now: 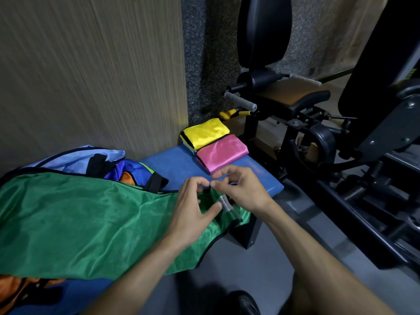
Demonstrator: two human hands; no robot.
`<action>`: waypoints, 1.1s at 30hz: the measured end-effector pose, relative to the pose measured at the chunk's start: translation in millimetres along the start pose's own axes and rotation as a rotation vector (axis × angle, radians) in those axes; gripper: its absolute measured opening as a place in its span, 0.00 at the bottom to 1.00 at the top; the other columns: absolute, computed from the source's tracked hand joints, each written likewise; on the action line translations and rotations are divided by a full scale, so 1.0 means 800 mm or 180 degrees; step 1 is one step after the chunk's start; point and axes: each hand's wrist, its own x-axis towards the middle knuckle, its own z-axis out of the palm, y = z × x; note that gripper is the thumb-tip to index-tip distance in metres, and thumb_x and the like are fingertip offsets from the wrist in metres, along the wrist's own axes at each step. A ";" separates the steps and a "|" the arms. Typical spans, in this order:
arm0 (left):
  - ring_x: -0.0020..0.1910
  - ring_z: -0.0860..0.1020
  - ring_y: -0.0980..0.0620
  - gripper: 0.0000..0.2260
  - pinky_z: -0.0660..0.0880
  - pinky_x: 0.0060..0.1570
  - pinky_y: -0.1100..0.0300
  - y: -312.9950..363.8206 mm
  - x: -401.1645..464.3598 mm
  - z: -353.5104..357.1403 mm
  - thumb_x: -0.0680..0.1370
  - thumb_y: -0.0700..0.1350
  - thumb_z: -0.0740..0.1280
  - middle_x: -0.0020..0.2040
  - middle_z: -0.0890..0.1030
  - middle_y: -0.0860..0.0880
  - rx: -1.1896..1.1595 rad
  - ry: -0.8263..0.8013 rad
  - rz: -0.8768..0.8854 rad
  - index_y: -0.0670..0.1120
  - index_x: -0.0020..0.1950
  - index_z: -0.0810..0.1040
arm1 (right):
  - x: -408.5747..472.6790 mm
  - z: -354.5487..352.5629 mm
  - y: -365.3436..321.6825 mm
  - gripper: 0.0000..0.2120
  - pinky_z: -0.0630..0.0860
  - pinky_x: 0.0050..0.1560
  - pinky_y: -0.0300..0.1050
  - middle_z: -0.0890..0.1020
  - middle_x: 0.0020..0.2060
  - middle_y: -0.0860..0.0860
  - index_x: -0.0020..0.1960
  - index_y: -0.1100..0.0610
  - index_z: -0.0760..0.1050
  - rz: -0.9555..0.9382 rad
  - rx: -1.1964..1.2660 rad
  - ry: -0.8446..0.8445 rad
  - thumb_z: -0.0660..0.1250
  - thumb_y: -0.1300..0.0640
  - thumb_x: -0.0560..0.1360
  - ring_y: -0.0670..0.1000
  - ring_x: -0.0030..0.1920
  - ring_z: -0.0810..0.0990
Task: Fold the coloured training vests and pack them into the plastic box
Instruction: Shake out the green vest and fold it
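A green vest [79,219] lies spread across the blue bench [172,169], its right end hanging over the bench's edge. My left hand [193,210] and my right hand [241,189] meet at that right end and pinch the green cloth near its strap between fingertips. A folded yellow vest [204,133] and a folded pink vest [221,152] lie side by side at the bench's far end. Unfolded blue, light blue and orange vests [109,164] are heaped behind the green one. No plastic box is in view.
A wood-grain wall [91,76] runs along the left of the bench. A black gym machine [329,123] with seat, handles and a yellow pin stands to the right and behind. Grey floor [261,269] lies between bench and machine. More orange cloth [20,289] shows at bottom left.
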 end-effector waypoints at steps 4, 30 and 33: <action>0.73 0.69 0.56 0.34 0.67 0.71 0.55 -0.011 0.016 0.004 0.72 0.55 0.73 0.70 0.73 0.55 -0.0479 -0.0680 -0.0144 0.58 0.75 0.63 | -0.008 -0.007 -0.003 0.08 0.73 0.36 0.39 0.77 0.28 0.52 0.53 0.61 0.80 -0.0071 0.0073 -0.0102 0.75 0.59 0.76 0.47 0.29 0.75; 0.50 0.78 0.60 0.08 0.75 0.53 0.60 -0.005 0.084 0.033 0.75 0.51 0.76 0.49 0.79 0.58 0.0743 -0.1581 0.0542 0.54 0.51 0.81 | -0.009 -0.063 0.075 0.12 0.74 0.40 0.47 0.80 0.34 0.53 0.38 0.56 0.74 0.0790 -0.0131 0.0263 0.75 0.65 0.73 0.50 0.35 0.76; 0.49 0.77 0.61 0.06 0.75 0.53 0.59 -0.003 0.081 0.036 0.75 0.49 0.77 0.47 0.79 0.61 0.0955 -0.1027 0.0771 0.54 0.49 0.82 | 0.000 -0.059 0.076 0.12 0.72 0.39 0.45 0.79 0.30 0.49 0.38 0.54 0.74 0.0524 -0.0035 0.0440 0.75 0.64 0.73 0.48 0.32 0.74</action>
